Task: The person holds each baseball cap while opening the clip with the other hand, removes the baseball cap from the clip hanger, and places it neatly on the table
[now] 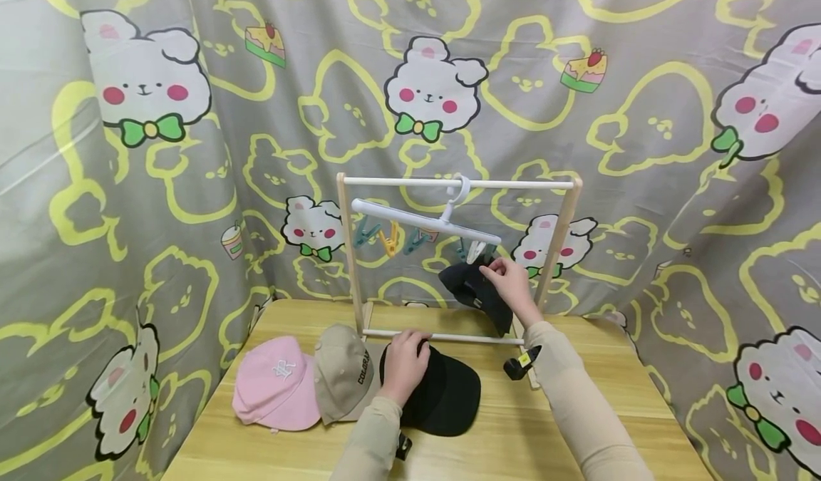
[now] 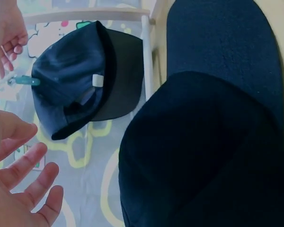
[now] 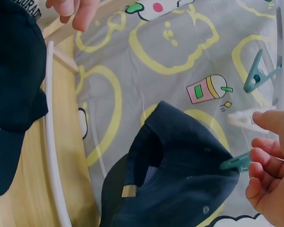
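A dark cap (image 1: 471, 292) hangs from the white hanger (image 1: 410, 219); in the right wrist view a teal clip (image 3: 234, 162) bites its crown. My right hand (image 1: 511, 290) is beside that clip, fingers loosely bent and holding nothing. Its thumb lies near a white clip (image 3: 246, 119), which is blurred. Over the black cap (image 1: 455, 395) on the table is my left hand (image 1: 405, 365). The left wrist view shows its fingers (image 2: 26, 168) spread and relaxed, apart from both caps.
A beige cap (image 1: 340, 374) and a pink cap (image 1: 276, 385) lie left of the black one on the wooden table (image 1: 500, 438). Behind stands a rack with a white top rod (image 1: 398, 181) and a low rod (image 1: 474, 339). A yellow clip (image 1: 390, 239) hangs among teal ones.
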`<state>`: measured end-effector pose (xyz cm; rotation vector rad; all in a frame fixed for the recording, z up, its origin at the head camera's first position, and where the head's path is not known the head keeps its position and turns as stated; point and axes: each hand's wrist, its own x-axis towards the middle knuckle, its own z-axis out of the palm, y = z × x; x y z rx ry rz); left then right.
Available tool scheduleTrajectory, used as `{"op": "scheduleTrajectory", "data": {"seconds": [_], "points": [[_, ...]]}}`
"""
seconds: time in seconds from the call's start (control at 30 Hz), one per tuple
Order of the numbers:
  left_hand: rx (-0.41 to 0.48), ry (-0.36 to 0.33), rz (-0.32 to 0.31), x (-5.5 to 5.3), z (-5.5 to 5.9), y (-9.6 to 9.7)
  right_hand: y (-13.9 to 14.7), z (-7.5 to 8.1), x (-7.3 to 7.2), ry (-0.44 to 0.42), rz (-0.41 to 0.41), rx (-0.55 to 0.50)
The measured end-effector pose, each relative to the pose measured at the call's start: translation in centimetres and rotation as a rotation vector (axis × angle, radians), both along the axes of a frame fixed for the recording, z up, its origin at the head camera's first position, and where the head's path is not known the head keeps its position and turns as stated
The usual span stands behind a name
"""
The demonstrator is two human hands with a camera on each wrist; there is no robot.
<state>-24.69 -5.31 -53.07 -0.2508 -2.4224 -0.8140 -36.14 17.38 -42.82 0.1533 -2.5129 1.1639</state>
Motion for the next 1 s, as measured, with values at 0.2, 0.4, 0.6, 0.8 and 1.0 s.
{"op": "scheduleTrajectory", "data": {"seconds": [0.2, 0.4, 0.6, 0.8, 1.0], "points": [[-0.010, 0.001, -0.049, -0.6, 0.2, 0.6, 0.9, -0.2, -0.2, -0.015, -0.008, -0.020], [-0.033, 0.013, -0.101, -1.2, 0.8, 1.3, 1.6, -0.5, -0.6, 0.003, -0.043, 0.022], [-0.061, 0.044, -0.143, -2.0, 1.3, 2.1, 2.3, -0.7, -1.1, 0.016, -0.046, 0.010], [-0.112, 0.083, -0.160, -2.7, 2.1, 2.8, 2.6, -0.6, -1.7, -0.006, -0.037, -0.027], [-0.133, 0.101, -0.176, -3.3, 2.6, 3.2, 2.7, -0.3, -2.6, -0.049, 0.007, -0.042]]}}
